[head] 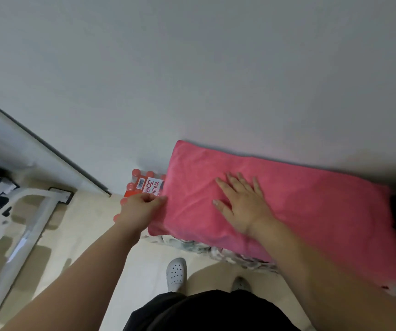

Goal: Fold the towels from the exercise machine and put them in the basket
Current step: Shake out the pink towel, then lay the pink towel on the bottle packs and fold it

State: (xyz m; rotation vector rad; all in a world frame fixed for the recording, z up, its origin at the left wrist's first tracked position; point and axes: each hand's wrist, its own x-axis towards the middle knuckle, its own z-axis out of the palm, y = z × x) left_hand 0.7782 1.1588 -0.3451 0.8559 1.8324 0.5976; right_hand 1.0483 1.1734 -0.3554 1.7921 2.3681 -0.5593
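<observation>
— How many towels?
— One pink towel [287, 199].
— Hands?
— Two: a left hand [142, 207] and a right hand [240, 204].
— Shoes?
— Two white clogs [176, 273]; the second clog [240, 283] is half hidden.
— Anything else?
— One pack of bottles [144, 185], its red caps partly covered, so uncounted. One white machine frame [43, 211].

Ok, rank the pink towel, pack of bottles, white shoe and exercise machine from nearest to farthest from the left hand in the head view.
1. Pink towel: the left hand pinches its left edge.
2. Pack of bottles: right beside the hand, on its far side.
3. White shoe, lower down, and exercise machine, off to the left: too close to call.
</observation>
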